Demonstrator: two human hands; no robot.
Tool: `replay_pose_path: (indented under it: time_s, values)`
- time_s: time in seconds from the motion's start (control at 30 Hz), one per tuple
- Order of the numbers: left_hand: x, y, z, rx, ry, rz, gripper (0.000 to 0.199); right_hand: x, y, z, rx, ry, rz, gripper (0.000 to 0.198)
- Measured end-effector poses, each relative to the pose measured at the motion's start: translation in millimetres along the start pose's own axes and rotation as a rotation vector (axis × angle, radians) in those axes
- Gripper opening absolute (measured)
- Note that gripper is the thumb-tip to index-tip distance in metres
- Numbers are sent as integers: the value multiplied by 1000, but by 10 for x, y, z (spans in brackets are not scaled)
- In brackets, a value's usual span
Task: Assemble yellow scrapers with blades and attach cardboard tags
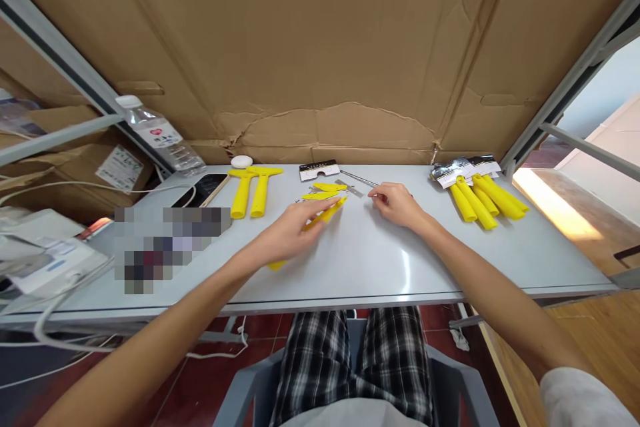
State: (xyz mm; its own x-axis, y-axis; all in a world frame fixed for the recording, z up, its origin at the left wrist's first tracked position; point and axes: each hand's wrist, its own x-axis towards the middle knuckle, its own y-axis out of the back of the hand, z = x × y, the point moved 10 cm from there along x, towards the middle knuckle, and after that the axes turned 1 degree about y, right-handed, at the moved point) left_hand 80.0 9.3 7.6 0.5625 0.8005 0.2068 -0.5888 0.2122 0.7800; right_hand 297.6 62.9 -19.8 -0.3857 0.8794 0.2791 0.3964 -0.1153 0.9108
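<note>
My left hand [295, 232] is closed around a yellow plastic T-shaped scraper handle [327, 213], its head pointing away and its grip showing below my wrist. The fingers of my right hand [395, 203] are pinched together over the table; whatever is between them is too small to make out. A thin metal rod, like a screwdriver shaft [359, 178], reaches to the far side of that hand, where its other end is hidden. Beside the fingertips lies a flat metal blade [354, 191]. Flat yellow plastic pieces [327, 187] and tiny dark parts lie just beyond my left hand.
Two yellow scraper handles [259, 193] lie on the left, near a round white object [242, 161] and a phone [203, 191]. A black-and-white card [319, 170] lies at the back. Several yellow handles with packaging [473, 200] are on the right. A plastic bottle [160, 137] leans at left.
</note>
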Motion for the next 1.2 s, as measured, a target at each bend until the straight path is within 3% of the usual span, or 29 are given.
replay_pose_path:
  time_s: [0.17, 0.3, 0.47, 0.63, 0.77, 0.9, 1.07, 1.2]
  values:
    - [242, -15, -220, -706, 200, -33, 73, 260, -18, -8, -127, -38, -57, 40]
    - [367, -179, -448, -987, 322, -15, 79, 538, -122, -33, -204, -58, -121, 35]
    - [284, -333, -581, -1135, 400, -63, 74, 775, -240, -49, -259, -56, -182, 37]
    - [196, -479, -459, -1288, 434, -155, 76, 790, -251, -80, -276, -50, -199, 34]
    - [157, -592, -318, -1367, 440, -244, 82, 699, -176, -35, -259, -77, -170, 33]
    - [142, -586, -306, -1399, 446, -216, 81, 560, 28, 65, -214, -107, -102, 32]
    - [151, -638, -353, -1377, 489, -195, 77, 397, 329, 44, 94, -56, 54, 24]
    - [151, -662, -378, -1338, 509, -153, 75, 317, 284, -210, 315, 63, 57, 19]
